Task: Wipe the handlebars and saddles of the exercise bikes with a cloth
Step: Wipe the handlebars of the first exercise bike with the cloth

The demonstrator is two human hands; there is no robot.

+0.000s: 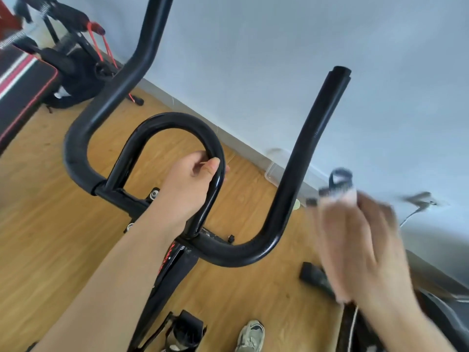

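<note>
A black exercise-bike handlebar (299, 174) fills the middle of the view, with two long outer bars rising up and a glossy inner loop (175, 121) between them. My left hand (193, 181) is wrapped around the right side of the inner loop. To the right of the right outer bar, my right hand (355, 240) is blurred by motion and holds a small cloth (335, 191), pale with dark parts, at its fingertips. The cloth is off the bar. No saddle is in view.
A black and red weight bench (20, 80) and other black gym gear with red cords (76, 59) stand at the far left. A pale wall (279, 59) runs behind. On the wood floor (63, 237) below are a pedal (185, 331) and a shoe (251, 335).
</note>
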